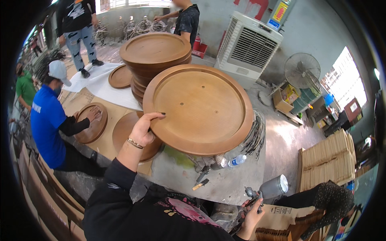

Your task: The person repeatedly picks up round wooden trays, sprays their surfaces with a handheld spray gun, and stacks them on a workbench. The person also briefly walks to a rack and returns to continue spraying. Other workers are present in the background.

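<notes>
Nearest, the wearer's black top (140,219) is seen; beyond it, a round wooden tray (193,120), without a long axis, is held by its near-left rim in the left hand (143,130). Behind, a stack of trays (155,58) is overlapped by it; contact cannot be told. By the right hand (252,217), a spray gun (253,194) is gripped, below and right of the tray, with a plastic bottle (237,160) set roughly between.

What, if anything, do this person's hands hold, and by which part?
Left hand: round brown wooden tray, by its left rim. Right hand: grey metal spray gun, apparently by its handle.
</notes>
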Demonstrator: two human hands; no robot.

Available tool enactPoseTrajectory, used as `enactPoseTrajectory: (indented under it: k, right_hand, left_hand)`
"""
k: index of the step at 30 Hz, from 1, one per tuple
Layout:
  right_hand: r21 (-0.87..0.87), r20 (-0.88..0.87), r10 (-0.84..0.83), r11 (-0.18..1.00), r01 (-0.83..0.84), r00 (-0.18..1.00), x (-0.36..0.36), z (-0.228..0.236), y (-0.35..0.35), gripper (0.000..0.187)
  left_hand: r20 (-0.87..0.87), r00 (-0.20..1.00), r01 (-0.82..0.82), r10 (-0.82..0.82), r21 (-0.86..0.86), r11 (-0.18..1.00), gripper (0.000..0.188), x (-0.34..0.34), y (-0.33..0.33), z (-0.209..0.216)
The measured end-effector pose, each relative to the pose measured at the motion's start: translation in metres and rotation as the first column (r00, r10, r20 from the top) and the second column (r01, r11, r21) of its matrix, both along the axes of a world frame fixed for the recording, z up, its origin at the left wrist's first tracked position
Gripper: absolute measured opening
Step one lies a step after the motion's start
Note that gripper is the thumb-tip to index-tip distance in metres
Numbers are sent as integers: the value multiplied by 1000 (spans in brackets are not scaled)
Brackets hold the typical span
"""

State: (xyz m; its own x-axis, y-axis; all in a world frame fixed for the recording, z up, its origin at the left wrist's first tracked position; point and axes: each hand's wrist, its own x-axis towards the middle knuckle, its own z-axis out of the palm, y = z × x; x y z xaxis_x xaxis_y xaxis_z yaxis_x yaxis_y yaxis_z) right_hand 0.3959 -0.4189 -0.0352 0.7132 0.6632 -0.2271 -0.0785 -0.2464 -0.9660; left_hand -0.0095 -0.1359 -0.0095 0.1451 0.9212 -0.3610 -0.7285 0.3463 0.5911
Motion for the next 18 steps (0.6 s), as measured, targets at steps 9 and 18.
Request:
enactPoseTrajectory:
  k: [9,18]
  right_hand:
    - [-22,-10,179,984,-179,984,34,1,30,55]
    - [-95,-27,214,972,-215,977,34,-14,32,53]
  left_hand:
    - [-53,929,-359,367,124,925,22,65,-53,-6]
    - [105,913,-404,395,87,910,21,31,-88,42]
